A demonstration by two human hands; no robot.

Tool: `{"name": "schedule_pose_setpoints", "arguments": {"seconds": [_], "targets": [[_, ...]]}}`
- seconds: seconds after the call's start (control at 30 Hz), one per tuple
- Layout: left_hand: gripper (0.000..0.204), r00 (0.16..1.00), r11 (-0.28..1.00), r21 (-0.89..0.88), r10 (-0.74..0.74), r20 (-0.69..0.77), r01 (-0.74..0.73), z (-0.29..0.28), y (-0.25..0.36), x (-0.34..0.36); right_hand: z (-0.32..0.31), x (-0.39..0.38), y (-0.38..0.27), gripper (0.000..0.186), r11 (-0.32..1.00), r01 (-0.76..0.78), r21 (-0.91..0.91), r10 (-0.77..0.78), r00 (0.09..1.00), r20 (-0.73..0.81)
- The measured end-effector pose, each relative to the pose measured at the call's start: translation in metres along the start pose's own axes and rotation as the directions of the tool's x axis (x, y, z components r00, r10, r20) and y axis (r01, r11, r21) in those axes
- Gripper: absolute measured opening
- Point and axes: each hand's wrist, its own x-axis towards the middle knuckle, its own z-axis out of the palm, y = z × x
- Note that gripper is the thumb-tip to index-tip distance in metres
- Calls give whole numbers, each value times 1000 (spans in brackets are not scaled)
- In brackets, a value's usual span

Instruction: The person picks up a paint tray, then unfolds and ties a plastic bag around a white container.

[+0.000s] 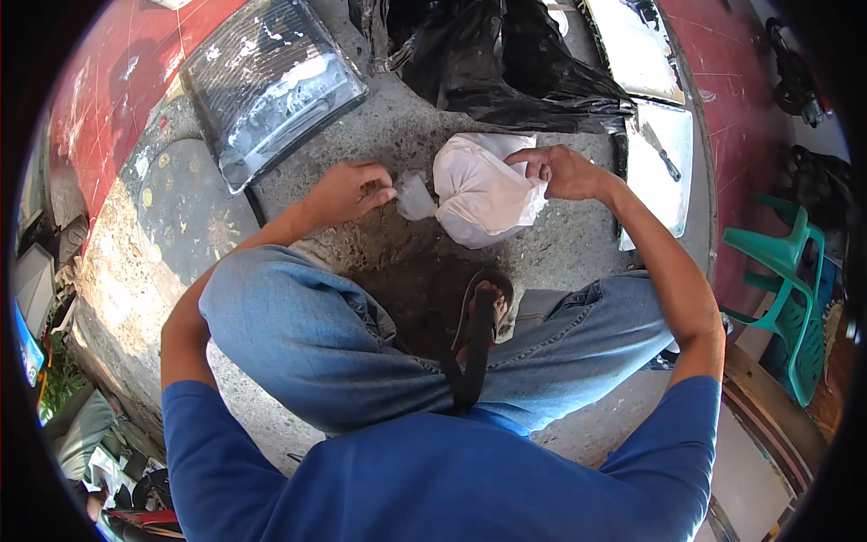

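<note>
A pale pinkish-white plastic bag (479, 190), bulging and creased, is in front of me, just above the concrete or resting on it; I cannot tell which. My right hand (569, 172) grips its upper right edge between thumb and fingers. Beside the bag's left side is a small crumpled piece of clear plastic (415, 197). The curled fingers of my left hand (354, 191) meet its left edge in what looks like a pinch. Whatever is inside the white bag is hidden.
Black plastic sheeting (506, 68) lies beyond the bag. A ribbed, white-smeared panel (275, 86) is at far left, near a dark round slab (194, 212). At right, a dark-handled tool (664, 154) rests on a white board (679, 194). A green plastic chair (795, 289) stands farther right.
</note>
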Motion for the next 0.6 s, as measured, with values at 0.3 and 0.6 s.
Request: {"name": "schedule_pose_setpoints", "arguments": {"seconds": [0.3, 0.6], "targets": [[48, 870, 995, -46, -58, 489, 92, -26, 96, 60, 9, -10, -4, 53, 960, 248, -127, -262, 958, -115], [33, 989, 984, -140, -97, 113, 112, 25, 133, 65, 5, -10, 0, 40, 982, 145, -118, -159, 980, -118]]}}
